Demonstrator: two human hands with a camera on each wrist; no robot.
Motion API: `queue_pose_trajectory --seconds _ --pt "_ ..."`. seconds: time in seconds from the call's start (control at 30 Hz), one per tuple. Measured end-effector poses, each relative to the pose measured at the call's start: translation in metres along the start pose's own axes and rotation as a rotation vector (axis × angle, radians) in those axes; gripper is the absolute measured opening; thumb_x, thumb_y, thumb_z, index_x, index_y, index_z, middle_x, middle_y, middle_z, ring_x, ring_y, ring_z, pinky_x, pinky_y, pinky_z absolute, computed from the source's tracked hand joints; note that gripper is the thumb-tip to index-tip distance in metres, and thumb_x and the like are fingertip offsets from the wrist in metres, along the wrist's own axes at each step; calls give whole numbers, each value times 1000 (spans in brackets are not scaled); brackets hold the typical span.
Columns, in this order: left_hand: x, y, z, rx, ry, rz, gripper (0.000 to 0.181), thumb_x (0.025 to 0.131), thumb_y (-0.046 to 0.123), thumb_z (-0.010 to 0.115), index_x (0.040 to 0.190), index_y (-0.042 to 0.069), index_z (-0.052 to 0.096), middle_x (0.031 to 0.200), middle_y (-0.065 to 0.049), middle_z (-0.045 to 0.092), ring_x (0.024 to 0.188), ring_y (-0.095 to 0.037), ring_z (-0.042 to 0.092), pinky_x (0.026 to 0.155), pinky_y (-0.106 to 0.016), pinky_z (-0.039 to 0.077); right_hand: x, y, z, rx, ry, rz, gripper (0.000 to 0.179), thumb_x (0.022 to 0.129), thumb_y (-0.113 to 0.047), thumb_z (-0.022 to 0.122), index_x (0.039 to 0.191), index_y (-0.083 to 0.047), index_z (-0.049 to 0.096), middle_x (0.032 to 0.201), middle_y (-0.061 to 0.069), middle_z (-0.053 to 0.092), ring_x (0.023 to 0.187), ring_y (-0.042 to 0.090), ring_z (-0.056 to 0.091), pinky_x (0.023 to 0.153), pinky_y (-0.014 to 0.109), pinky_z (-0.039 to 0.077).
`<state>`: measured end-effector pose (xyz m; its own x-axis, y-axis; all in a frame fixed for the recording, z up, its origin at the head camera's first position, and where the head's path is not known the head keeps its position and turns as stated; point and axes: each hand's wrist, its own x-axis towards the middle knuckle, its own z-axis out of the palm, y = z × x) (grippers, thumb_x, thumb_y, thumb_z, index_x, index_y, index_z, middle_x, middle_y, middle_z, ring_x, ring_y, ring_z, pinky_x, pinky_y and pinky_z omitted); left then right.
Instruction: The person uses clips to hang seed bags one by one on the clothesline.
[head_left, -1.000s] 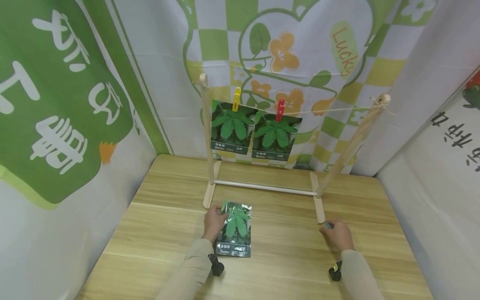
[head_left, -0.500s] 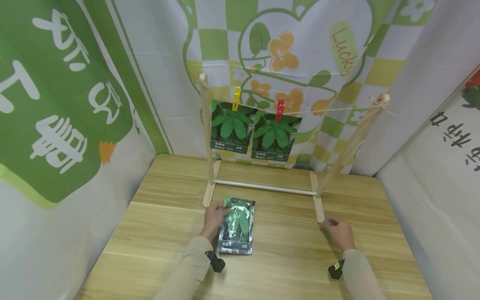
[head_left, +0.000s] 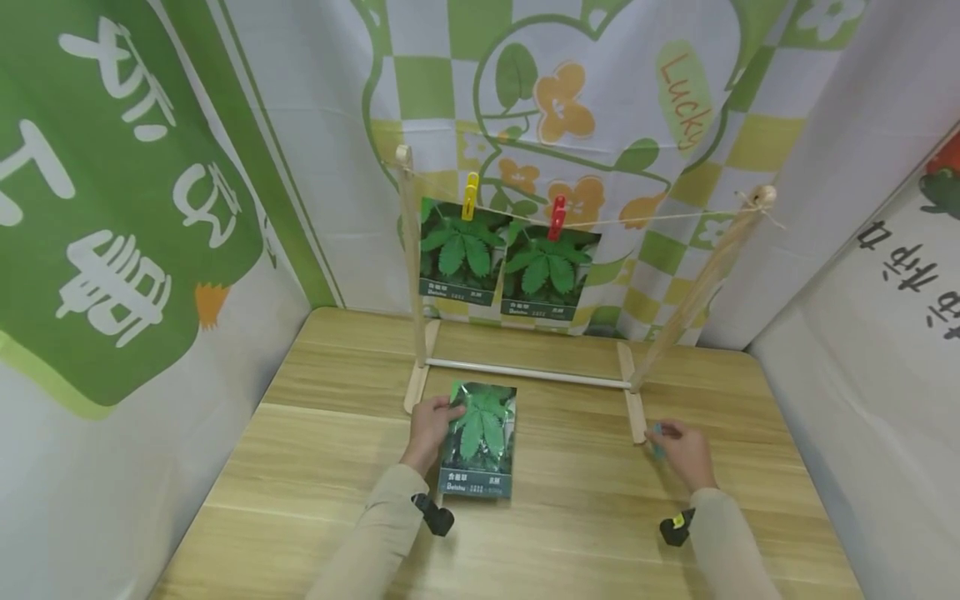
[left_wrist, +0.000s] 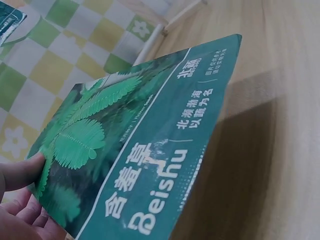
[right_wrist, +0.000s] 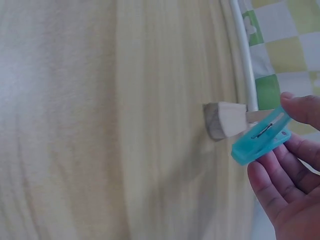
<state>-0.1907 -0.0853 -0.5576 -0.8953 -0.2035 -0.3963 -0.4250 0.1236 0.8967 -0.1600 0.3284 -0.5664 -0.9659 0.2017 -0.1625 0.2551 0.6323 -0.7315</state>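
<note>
My left hand (head_left: 429, 429) pinches the left edge of a green seed packet (head_left: 480, 442) between thumb and fingers. In the left wrist view the packet (left_wrist: 145, 145) is tilted and casts a shadow on the table below it. My right hand (head_left: 686, 454) holds a light-blue clothespin (head_left: 658, 439) by its handle end; in the right wrist view the clothespin (right_wrist: 260, 137) sits between thumb and fingers. Two like packets hang from a string (head_left: 652, 218): the left packet (head_left: 459, 254) under a yellow clothespin (head_left: 470, 197), the right packet (head_left: 547, 271) under a red clothespin (head_left: 557, 218).
A wooden stand carries the string between its left post (head_left: 414, 258) and right post (head_left: 697, 292). A white rod (head_left: 525, 373) joins its feet. The right foot (head_left: 636, 417) reaches close to my right hand. Behind the table (head_left: 570, 517) hangs a patterned curtain (head_left: 427, 87).
My left hand has raised the packet off the table and moved it slightly away and to the right. My right hand has lifted a little, with the light-blue clothespin now showing more.
</note>
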Motion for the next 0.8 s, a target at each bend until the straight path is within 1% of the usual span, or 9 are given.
queue_pose_trajectory --seconds 0.17,0.3,0.37,0.43,0.5,0.57,0.67,0.8 --pt "-1 8 -2 -38 -13 10 37 91 18 66 123 -1 61 121 -20 64 114 -35 60 103 -48 45 -1 -9 -6 31 -21 20 53 94 -32 64 130 5 55 124 26 61 110 35 60 89 40 54" --pt "0 14 -3 -48 -8 17 40 90 19 67 125 -1 60 124 -21 63 117 -36 58 105 -49 44 -1 -17 -10 33 -13 -7 51 95 -30 63 132 4 54 125 25 61 112 35 59 89 39 54" --pt "0 16 -3 -48 0 22 41 89 18 69 124 -2 60 124 -21 62 117 -37 57 104 -50 44 0 -21 -12 25 2 -21 50 95 -29 63 131 4 55 125 24 61 111 34 60 87 34 54" --pt "0 19 -3 -49 12 32 41 89 17 70 123 -3 61 125 -22 62 117 -37 57 104 -50 44 1 -25 -15 30 22 -33 48 94 -27 64 130 5 56 124 24 62 109 33 60 83 26 53" --pt "0 22 -4 -52 24 41 40 88 17 71 122 -4 62 125 -22 62 118 -38 57 104 -50 44 3 -29 -18 38 41 -38 48 94 -28 65 128 4 57 122 24 63 107 29 61 78 17 50" --pt "-1 25 -4 -59 30 51 40 88 16 71 121 -4 62 125 -23 62 118 -37 56 104 -50 44 5 -33 -20 44 57 -40 47 93 -29 66 127 4 58 122 23 63 103 24 61 74 12 47" --pt "-2 29 -4 -68 28 55 40 88 17 71 121 -3 62 125 -22 62 117 -35 57 103 -47 45 6 -39 -24 41 70 -45 47 93 -30 66 127 2 59 121 22 64 97 14 60 73 10 46" --pt "-3 34 -3 -72 28 57 36 88 17 71 117 -2 65 118 -19 66 105 -28 62 93 -39 51 7 -45 -29 46 83 -54 48 93 -32 66 127 1 60 121 20 65 92 4 56 74 12 46"
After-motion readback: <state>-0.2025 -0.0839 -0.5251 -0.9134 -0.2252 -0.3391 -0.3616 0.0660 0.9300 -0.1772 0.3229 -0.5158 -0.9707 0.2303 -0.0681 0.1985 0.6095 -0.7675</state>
